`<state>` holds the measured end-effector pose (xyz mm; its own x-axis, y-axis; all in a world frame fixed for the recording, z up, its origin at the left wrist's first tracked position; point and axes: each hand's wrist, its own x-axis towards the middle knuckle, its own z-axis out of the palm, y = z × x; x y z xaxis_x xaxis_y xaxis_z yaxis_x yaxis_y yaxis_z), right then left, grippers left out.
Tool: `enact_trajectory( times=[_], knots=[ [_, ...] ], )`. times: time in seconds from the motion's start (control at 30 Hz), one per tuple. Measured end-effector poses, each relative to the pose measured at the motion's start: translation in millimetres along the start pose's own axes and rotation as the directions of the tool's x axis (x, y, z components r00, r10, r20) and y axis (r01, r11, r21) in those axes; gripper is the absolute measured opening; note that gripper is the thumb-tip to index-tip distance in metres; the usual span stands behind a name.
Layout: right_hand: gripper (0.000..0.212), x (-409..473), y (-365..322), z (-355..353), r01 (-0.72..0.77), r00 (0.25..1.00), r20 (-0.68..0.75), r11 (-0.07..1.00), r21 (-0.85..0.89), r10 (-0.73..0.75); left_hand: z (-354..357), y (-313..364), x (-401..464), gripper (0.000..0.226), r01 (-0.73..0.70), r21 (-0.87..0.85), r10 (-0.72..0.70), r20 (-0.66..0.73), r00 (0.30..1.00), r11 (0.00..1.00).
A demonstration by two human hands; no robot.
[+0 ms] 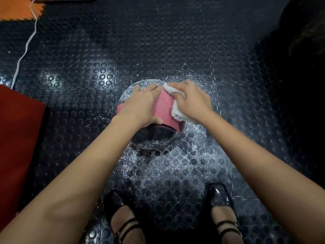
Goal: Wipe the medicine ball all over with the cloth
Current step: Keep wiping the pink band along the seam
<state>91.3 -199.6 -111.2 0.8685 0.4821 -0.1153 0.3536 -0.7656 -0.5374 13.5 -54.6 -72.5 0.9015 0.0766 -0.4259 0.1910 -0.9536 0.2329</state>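
A person is bending over a black-and-pink medicine ball [154, 124] sitting on a studded rubber floor [158, 50], just ahead of 2 black strapped shoes [121, 219]. The left hand [140, 106] is lying flat across the ball's top, fingers straight and pressed down, apparently steadying it against rolling. The right hand [191, 101] is bunching a white cloth [177, 110] under curled fingers and pressing it to the ball's right flank. The underside is probably not wiped yet. A red mat [19, 138] is lying at left.
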Motion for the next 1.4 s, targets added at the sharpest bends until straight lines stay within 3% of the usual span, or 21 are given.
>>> enact_trajectory(
  times=[0.13,0.27,0.37,0.47,0.57,0.63,0.73,0.8,0.87,0.97,1.03,1.1,1.17,1.27,1.4],
  knots=[
    [0.034,24,15,1,-0.198,0.972,0.166,0.957,0.214,0.165,0,3,-5,0.113,0.021,-0.016,-0.021,0.000,1.000,1.000],
    [0.034,8,4,2,-0.032,0.999,0.020,0.998,0.056,0.030,-3,1,0,0.114,0.022,-0.028,-0.022,0.008,1.000,0.999],
    [0.035,-1,3,1,0.019,1.000,0.020,0.999,0.047,-0.020,-1,0,-1,0.114,0.016,-0.018,-0.016,-0.002,1.000,1.000],
    [0.033,12,21,3,-0.180,0.980,0.143,0.933,0.312,0.141,-2,5,-5,0.111,0.015,-0.016,-0.015,-0.001,1.000,1.000],
    [0.031,17,32,5,-0.470,0.880,0.342,0.714,0.519,0.330,-2,5,-5,0.109,0.019,-0.020,-0.019,-0.001,1.000,1.000],
    [0.032,11,25,6,-0.418,0.906,0.284,0.775,0.474,0.315,-3,4,-5,0.108,0.016,-0.019,-0.016,-0.002,1.000,1.000],
    [0.034,-7,9,8,-0.182,0.983,0.051,0.938,0.295,0.175,-8,4,-8,0.104,0.016,0.001,-0.016,-0.005,1.000,1.000],
    [0.036,-18,5,10,-0.083,0.996,-0.021,0.982,0.172,0.088,-9,4,-9,0.104,0.008,-0.002,-0.008,-0.011,1.000,1.000],
    [0.036,-17,15,14,-0.118,0.992,-0.017,0.966,0.231,0.125,-7,4,-10,0.106,0.010,-0.002,-0.010,-0.005,1.000,1.000],
    [0.033,-9,30,18,-0.343,0.938,0.144,0.784,0.517,0.315,-5,5,-9,0.106,0.022,-0.013,-0.022,0.006,1.000,1.000],
    [0.035,-13,27,18,-0.329,0.942,0.105,0.824,0.461,0.317,-7,5,-6,0.106,0.017,-0.022,-0.017,0.009,1.000,1.000],
    [0.037,-23,18,21,-0.214,0.972,-0.027,0.922,0.322,0.235,-12,3,-3,0.104,0.014,-0.026,-0.014,0.014,1.000,1.000],
    [0.038,-33,12,24,-0.147,0.982,-0.076,0.955,0.258,0.172,-14,1,-5,0.099,0.011,-0.014,-0.010,0.034,0.999,1.000],
    [0.036,-23,15,25,-0.187,0.970,-0.085,0.922,0.340,0.228,-10,-1,-8,0.094,-0.014,-0.001,0.014,0.070,0.997,1.000],
    [0.036,-3,22,21,-0.193,0.979,0.011,0.896,0.400,0.206,0,-5,-7,0.126,-0.044,0.089,0.032,0.127,0.991,0.995]
  ],
)
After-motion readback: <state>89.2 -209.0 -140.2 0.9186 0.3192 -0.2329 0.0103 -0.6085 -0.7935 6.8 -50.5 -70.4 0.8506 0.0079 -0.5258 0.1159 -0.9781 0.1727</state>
